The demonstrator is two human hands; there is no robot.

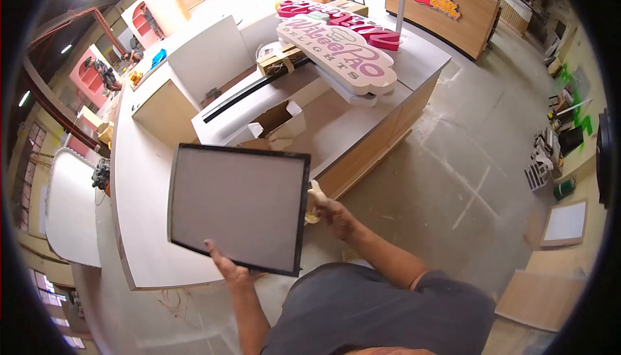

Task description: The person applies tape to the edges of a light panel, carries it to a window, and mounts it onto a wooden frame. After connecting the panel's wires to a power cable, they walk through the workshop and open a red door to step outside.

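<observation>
A flat grey panel with a black frame (239, 206) is held up in front of me, tilted, over the near part of the white counter. My left hand (229, 266) grips its bottom edge, thumb lying on the grey face and the other fingers hidden behind. Beside the panel's right edge, my right hand (335, 218) is closed on a crumpled pale yellow cloth (314, 201). An opened cardboard box (278, 122) sits on the counter just beyond the panel.
The white counter (145, 238) curves around from the left. Pink and white sign boards (343, 57) lie on its far right top, near a small carton (279, 62). A wood-panelled kiosk (440, 15) stands farther back. Boards (540, 297) and tools line the right wall.
</observation>
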